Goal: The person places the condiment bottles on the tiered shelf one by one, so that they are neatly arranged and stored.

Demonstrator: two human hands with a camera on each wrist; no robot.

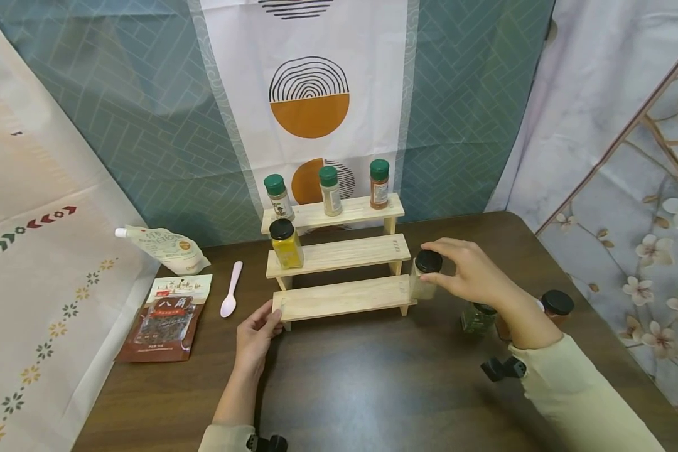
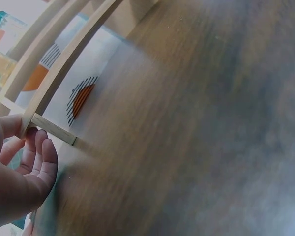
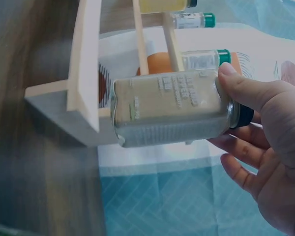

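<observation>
In the head view a three-tier wooden rack (image 1: 339, 301) stands on the table. My left hand (image 1: 255, 336) pinches the left end of its lowest shelf, thumb above and fingers beneath, as the left wrist view also shows. With thumb and fingers around the black lid, my right hand (image 1: 469, 273) holds a clear spice jar (image 3: 172, 108) of pale powder beside the rack's right end. A yellow spice jar (image 1: 287, 248) with a black lid sits at the left of the middle shelf. Along the top shelf stand three green-capped shakers, one of them reddish (image 1: 379, 188).
Right of the rack, a jar of green herbs (image 1: 478, 318) and another black-lidded jar (image 1: 557, 304) stand partly behind my right arm. At the left lie a pink spoon (image 1: 232, 290), a brown spice packet (image 1: 166, 320) and a white-capped pouch (image 1: 166, 248). Fabric hangs behind the table.
</observation>
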